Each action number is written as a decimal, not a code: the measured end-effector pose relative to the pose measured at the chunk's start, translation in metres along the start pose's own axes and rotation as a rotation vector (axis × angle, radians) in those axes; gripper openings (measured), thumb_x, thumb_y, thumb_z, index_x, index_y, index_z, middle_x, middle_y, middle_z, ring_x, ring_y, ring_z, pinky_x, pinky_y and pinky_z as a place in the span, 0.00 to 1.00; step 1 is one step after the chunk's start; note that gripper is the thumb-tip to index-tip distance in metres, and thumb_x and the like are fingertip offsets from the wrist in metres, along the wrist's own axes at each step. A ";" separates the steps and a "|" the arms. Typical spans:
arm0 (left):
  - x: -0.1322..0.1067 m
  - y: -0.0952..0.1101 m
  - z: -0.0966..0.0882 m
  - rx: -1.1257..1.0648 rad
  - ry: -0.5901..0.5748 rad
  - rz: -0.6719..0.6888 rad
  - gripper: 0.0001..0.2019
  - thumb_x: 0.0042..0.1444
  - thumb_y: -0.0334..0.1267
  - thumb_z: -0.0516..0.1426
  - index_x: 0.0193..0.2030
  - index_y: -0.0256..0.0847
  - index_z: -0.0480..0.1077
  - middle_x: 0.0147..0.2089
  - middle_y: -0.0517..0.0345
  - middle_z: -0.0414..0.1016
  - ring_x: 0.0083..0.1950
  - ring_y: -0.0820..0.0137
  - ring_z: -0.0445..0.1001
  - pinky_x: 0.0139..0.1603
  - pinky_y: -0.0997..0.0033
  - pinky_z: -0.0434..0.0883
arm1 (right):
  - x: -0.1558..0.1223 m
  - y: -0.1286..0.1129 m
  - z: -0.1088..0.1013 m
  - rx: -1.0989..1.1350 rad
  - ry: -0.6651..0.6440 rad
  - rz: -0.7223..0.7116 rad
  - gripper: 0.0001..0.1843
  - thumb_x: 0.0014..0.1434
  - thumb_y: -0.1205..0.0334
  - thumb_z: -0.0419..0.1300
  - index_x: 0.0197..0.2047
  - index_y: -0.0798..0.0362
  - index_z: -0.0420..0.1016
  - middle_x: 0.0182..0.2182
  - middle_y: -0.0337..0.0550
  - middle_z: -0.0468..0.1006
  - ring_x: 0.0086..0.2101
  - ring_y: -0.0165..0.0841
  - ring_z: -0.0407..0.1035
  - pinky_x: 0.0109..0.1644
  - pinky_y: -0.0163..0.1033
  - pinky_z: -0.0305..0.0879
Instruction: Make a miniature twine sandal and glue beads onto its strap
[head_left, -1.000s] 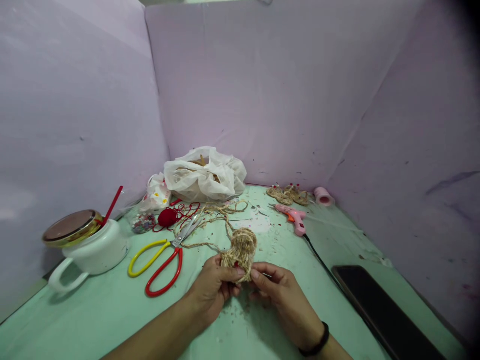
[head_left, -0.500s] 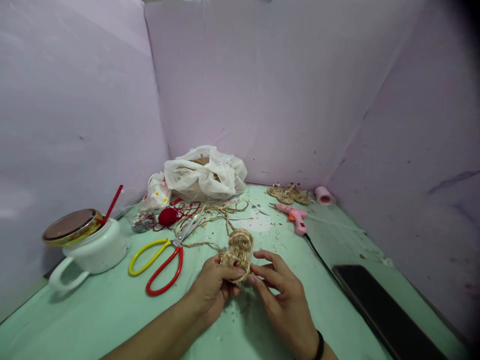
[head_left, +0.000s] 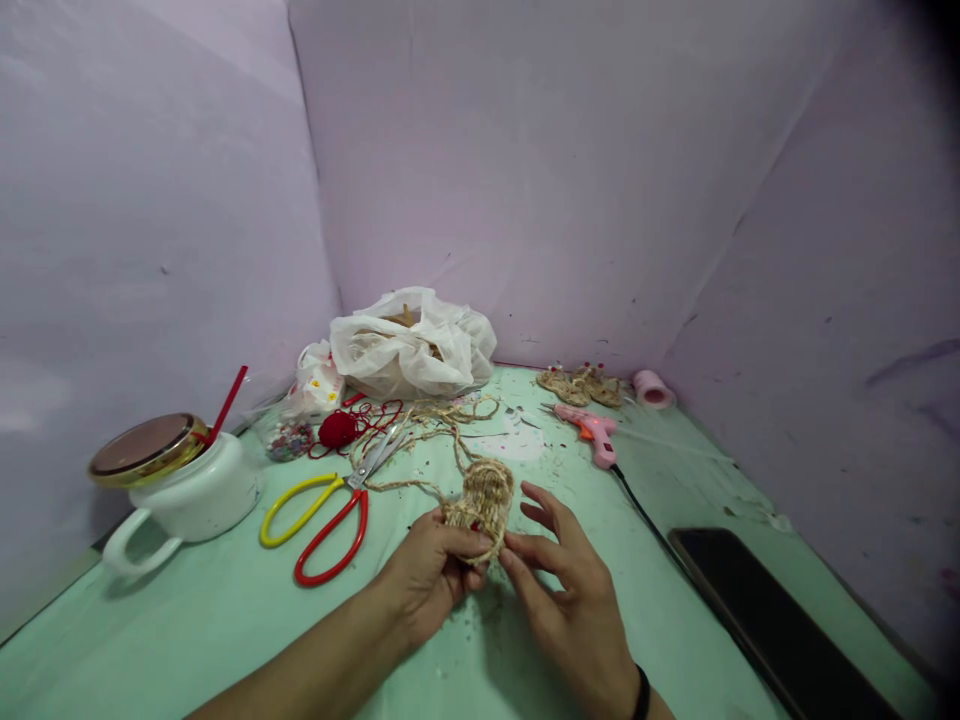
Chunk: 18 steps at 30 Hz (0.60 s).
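A small tan piece of coiled jute twine (head_left: 489, 490), shaped a little like a shoe, is gripped in my left hand (head_left: 431, 575), thumb on top and fingers beneath. A small dark red spot shows beside the thumb tip. My right hand (head_left: 574, 590) pinches the right lower edge of the piece between thumb and index finger, its other fingers raised and apart. From the piece a loose jute strand (head_left: 459, 445) runs back toward a tangle of twine. Scissors (head_left: 352, 500) with one yellow and one red handle lie spread to the left of my left hand.
At left stands a white enamel mug (head_left: 199, 495) with a gold-rimmed lid (head_left: 150, 450). Farther back are red yarn (head_left: 339, 428), a white plastic bag (head_left: 416, 345) and twine pieces (head_left: 577, 386). A pink glue gun (head_left: 592, 430) and its cord, a pink roll (head_left: 652, 390) and a phone (head_left: 765, 620) lie right.
Both hands keep their hold on the jute piece, which sits slightly farther right in view. The right hand's raised fingers have lifted a little. The whole view has shifted slightly.
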<state>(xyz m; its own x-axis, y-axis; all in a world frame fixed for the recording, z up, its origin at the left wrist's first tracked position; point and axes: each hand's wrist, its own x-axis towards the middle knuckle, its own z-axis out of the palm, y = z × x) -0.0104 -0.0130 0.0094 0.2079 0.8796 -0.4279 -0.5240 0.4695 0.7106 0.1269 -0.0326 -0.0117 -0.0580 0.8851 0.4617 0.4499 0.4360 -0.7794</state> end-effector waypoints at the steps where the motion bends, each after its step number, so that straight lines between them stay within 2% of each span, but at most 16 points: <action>1: 0.000 0.000 0.001 -0.001 0.017 -0.001 0.09 0.32 0.23 0.58 0.25 0.32 0.68 0.19 0.61 0.68 0.17 0.80 0.62 0.16 0.81 0.56 | 0.000 -0.002 0.000 0.003 0.015 0.003 0.06 0.52 0.64 0.58 0.31 0.49 0.78 0.53 0.50 0.64 0.46 0.43 0.66 0.41 0.44 0.70; 4: -0.002 -0.001 0.001 -0.007 0.034 0.007 0.11 0.31 0.23 0.59 0.26 0.34 0.66 0.19 0.63 0.68 0.17 0.80 0.62 0.16 0.81 0.55 | 0.002 -0.006 0.001 0.051 0.007 0.035 0.06 0.51 0.65 0.58 0.27 0.52 0.77 0.40 0.51 0.73 0.37 0.39 0.70 0.36 0.40 0.70; 7: -0.002 -0.003 0.001 -0.006 0.019 0.025 0.12 0.30 0.24 0.60 0.26 0.35 0.66 0.19 0.64 0.67 0.17 0.80 0.61 0.17 0.80 0.56 | 0.005 -0.009 0.001 0.121 -0.049 0.086 0.08 0.52 0.67 0.57 0.25 0.53 0.76 0.27 0.45 0.74 0.29 0.34 0.70 0.31 0.36 0.68; 13: 0.000 -0.009 0.001 -0.014 -0.006 0.037 0.09 0.31 0.25 0.60 0.25 0.33 0.68 0.19 0.63 0.67 0.17 0.81 0.60 0.17 0.80 0.55 | 0.004 -0.009 0.004 0.145 0.007 0.067 0.08 0.50 0.68 0.57 0.21 0.54 0.72 0.30 0.45 0.75 0.30 0.33 0.71 0.34 0.35 0.67; 18: -0.001 -0.007 0.003 -0.034 -0.032 -0.010 0.09 0.31 0.24 0.57 0.24 0.32 0.68 0.16 0.63 0.64 0.16 0.81 0.59 0.15 0.81 0.52 | 0.005 -0.009 0.006 0.155 0.033 0.052 0.08 0.48 0.70 0.56 0.19 0.54 0.70 0.30 0.46 0.74 0.31 0.34 0.71 0.35 0.37 0.67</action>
<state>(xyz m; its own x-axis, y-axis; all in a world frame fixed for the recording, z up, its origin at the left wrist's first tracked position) -0.0045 -0.0169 0.0067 0.2396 0.8772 -0.4162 -0.5492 0.4759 0.6869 0.1173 -0.0313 -0.0050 -0.0075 0.9024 0.4308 0.3081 0.4119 -0.8575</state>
